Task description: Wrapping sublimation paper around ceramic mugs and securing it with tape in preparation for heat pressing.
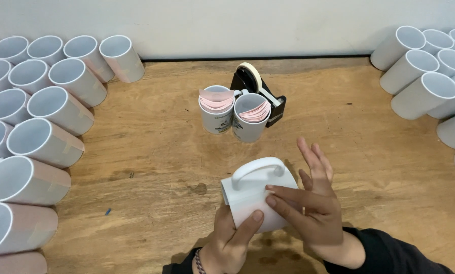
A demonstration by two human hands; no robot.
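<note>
A white mug (258,190) lies on its side above the wooden table (151,152), handle up, with a pale pink sheet wrapped around its body. My left hand (231,236) grips the mug from below, thumb pressed on the pink sheet. Against the mug's right side rests my right hand (311,203), two fingers flat on the sheet and the others spread. Behind it stand two upright mugs (235,116) filled with pink paper sheets, next to a black tape dispenser (260,89) with a cream roll.
Several wrapped white mugs (40,137) lie on their sides in rows along the left edge. Several more mugs (430,76) are stacked at the right back corner. A white wall runs behind the table. A small blue speck (107,211) lies on the wood.
</note>
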